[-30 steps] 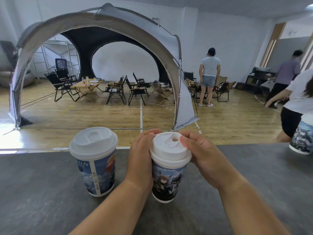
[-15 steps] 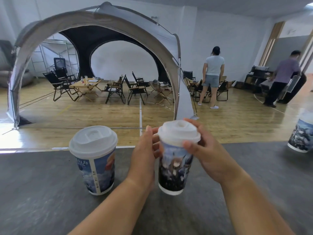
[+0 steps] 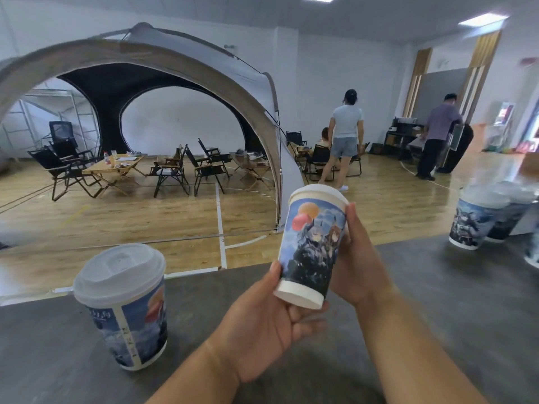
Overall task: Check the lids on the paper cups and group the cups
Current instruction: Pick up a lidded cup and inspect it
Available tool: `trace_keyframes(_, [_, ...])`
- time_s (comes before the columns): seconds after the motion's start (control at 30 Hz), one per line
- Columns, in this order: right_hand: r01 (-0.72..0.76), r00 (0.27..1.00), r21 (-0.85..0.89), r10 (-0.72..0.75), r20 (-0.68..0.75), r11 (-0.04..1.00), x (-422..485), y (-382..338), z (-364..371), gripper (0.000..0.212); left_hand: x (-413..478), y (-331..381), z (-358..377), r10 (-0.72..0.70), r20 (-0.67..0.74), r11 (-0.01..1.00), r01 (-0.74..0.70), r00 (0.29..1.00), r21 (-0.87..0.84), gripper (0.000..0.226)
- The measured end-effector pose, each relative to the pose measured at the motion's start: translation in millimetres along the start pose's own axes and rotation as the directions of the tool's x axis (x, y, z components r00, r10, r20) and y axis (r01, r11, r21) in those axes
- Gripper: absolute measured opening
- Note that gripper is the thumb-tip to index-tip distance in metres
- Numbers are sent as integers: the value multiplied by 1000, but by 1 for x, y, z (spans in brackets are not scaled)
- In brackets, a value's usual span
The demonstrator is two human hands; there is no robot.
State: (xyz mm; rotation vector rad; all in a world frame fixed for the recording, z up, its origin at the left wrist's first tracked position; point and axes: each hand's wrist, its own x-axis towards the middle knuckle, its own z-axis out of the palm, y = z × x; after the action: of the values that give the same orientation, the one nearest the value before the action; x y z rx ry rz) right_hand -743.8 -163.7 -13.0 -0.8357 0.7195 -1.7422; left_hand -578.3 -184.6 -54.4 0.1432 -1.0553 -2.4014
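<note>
left hand (image 3: 262, 325) fingers (image 3: 306, 323) are curling under the base of the held cup (image 3: 310, 246), thumb pressing on the lower wall: cradling rather than clamping. right hand (image 3: 358, 263) is wrapping the far side, thumb lying up the wall just under the lid (image 3: 318, 191). Its other fingers are hiding behind the cup, so can't tell how tight they're gripping. The held cup is hanging clear of the tabletop (image 3: 437, 322), leaning toward the right, lid on. The second cup (image 3: 128, 319) is standing lidded on the tabletop to the left, well apart, and a blurred cluster of cups (image 3: 472, 223) is sitting at the far right.

Risks as I'm reading it:
- paper wall is soft, so squeezing near the rim could be unseating the lid while tilted
- fill level unknown – any liquid would be leaking at the sip hole
- setting down beside the cluster could be knocking a neighbour over
</note>
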Motion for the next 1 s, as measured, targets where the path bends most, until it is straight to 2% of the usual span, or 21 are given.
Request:
trace_keyframes(0.07, [89, 996, -76, -89, -7, 993, 1, 2, 3, 60, 3, -1, 2, 114, -173, 990, -96, 978, 107, 60])
trace_keyframes(0.13, [154, 988, -113, -157, -16, 982, 3, 4, 4, 58, 5, -4, 7, 297, -293, 916, -185, 909, 357, 66])
trace_keyframes(0.2, [183, 982, -196, -188, -9, 963, 5, 5, 6, 58, 4, -7, 13, 460, -301, 756, -191, 835, 626, 57])
trace_keyframes(0.23, [188, 980, -252, -199, -21, 949, 5, 5, 7, 60, 1, -7, 18, 528, -297, 685, -191, 796, 703, 45])
trace_keyframes(0.3, [175, 977, -306, -202, -62, 936, 5, 6, 9, 61, 0, -8, 25, 580, -262, 609, -196, 772, 769, 31])
trace_keyframes(0.33, [173, 975, -292, -206, -84, 941, 5, 5, 9, 57, 0, -9, 26, 573, -254, 609, -197, 779, 769, 30])
trace_keyframes(0.37, [179, 973, -268, -211, -93, 947, 6, 4, 8, 52, 0, -10, 28, 551, -277, 650, -197, 787, 734, 29])
trace_keyframes(0.4, [173, 976, -231, -198, -90, 957, 6, 2, 6, 50, 1, -11, 29, 490, -319, 738, -191, 811, 647, 32])
trace_keyframes(0.47, [102, 994, -103, -106, -34, 989, 5, -1, 3, 51, 2, -15, 29, 251, -370, 929, -115, 895, 352, 52])
trace_keyframes(0.5, [21, 1000, -15, -21, 9, 1000, 4, -2, 2, 54, 0, -16, 30, 125, -341, 979, -59, 932, 196, 58])
trace_keyframes(0.57, [-119, 991, 81, 113, 70, 990, 3, -2, -4, 64, 0, -17, 31, -33, -225, 999, 38, 974, 16, 59])
trace_keyframes(0.67, [-230, 969, 156, 211, 129, 961, 6, 3, -12, 72, 0, -20, 27, 1, -127, 996, -12, 992, -90, 64])
trace_keyframes(0.73, [-227, 968, 132, 209, 140, 965, 8, 5, -12, 71, 2, -21, 26, 82, -187, 993, -97, 979, -71, 63])
trace_keyframes(0.77, [-180, 977, 93, 167, 132, 979, 8, 7, -12, 67, 3, -21, 25, 135, -241, 990, -141, 961, -11, 62])
trace_keyframes(0.87, [-45, 990, -39, 50, 131, 998, 7, 8, -3, 58, 4, -21, 21, 348, -374, 914, -222, 860, 340, 69])
trace_keyframes(0.93, [-12, 988, -113, 29, 152, 993, 7, 10, 0, 72, 2, -22, 21, 462, -371, 804, -204, 806, 559, 71])
trace_keyframes(1.0, [23, 991, -133, -4, 135, 991, 6, 10, 3, 78, 1, -23, 24, 510, -346, 753, -214, 788, 622, 70])
